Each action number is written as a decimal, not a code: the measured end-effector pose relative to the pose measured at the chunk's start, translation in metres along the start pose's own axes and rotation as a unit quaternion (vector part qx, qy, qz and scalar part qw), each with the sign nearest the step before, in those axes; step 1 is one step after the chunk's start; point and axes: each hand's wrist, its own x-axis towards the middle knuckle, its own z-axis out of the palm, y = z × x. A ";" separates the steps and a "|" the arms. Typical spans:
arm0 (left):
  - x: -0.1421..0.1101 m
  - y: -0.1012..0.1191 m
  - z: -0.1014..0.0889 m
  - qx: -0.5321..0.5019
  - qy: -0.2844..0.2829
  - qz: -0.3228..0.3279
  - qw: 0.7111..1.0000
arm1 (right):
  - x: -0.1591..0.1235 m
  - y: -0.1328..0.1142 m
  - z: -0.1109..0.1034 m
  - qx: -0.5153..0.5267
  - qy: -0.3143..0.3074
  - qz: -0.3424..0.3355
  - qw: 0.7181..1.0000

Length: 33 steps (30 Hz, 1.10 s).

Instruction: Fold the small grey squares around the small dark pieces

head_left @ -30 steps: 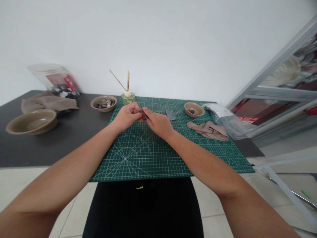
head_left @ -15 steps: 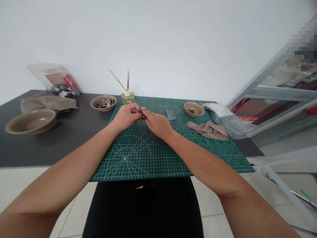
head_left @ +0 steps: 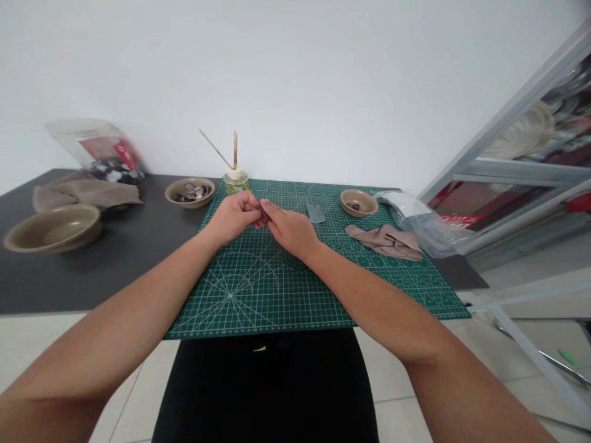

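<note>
My left hand (head_left: pixel 236 216) is closed, thumb and fingers pinching a small dark piece (head_left: pixel 266 215) that is mostly hidden. From the other side my right hand (head_left: pixel 293 231) presses its fingers together over the same spot, fingertips touching those of the left. Whether the right fingers hold something of their own is hidden. Both hands are above the green cutting mat (head_left: pixel 258 307). Just beyond the right hand lies a small clear, bluish-grey flat piece (head_left: pixel 316 213). A bowl of flat stones (head_left: pixel 190 193) stands left of the mat; another small bowl (head_left: pixel 359 203) holds a few dark stones.
A brown cloth (head_left: pixel 388 241) and a clear plastic bag (head_left: pixel 422 224) lie at the right. Near the wall stands a reed diffuser bottle (head_left: pixel 236 181). Leftward are a large bowl (head_left: pixel 53 229), another cloth (head_left: pixel 90 192) and a clear jar (head_left: pixel 99 147). A glass-fronted cabinet (head_left: pixel 517 169) borders the right side.
My right fingers have shifted slightly over the small piece, covering more of it. Both hands stay together in nearly the same place. The view has turned slightly right.
</note>
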 end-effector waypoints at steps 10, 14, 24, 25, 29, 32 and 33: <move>0.003 -0.007 0.000 -0.036 -0.025 -0.017 0.999 | -0.001 0.001 0.001 0.005 0.004 0.007 1.000; 0.003 -0.009 -0.001 -0.038 -0.029 -0.008 0.999 | -0.001 0.001 0.002 0.010 0.008 0.014 1.000; 0.003 -0.007 -0.002 -0.021 -0.004 0.012 1.000 | 0.000 0.006 0.006 0.033 0.035 0.006 0.999; 0.003 -0.007 -0.003 -0.028 -0.001 0.010 1.000 | 0.001 0.007 0.006 0.034 0.036 0.011 0.999; 0.004 -0.006 -0.005 -0.056 0.013 0.005 0.998 | 0.001 0.012 0.009 0.052 0.054 0.022 0.997; 0.003 -0.005 -0.005 -0.065 0.003 0.002 0.998 | 0.001 0.014 0.012 0.086 0.092 0.024 0.992; 0.003 -0.005 -0.005 -0.068 -0.003 0.000 0.998 | 0.001 0.015 0.013 0.100 0.106 0.024 0.989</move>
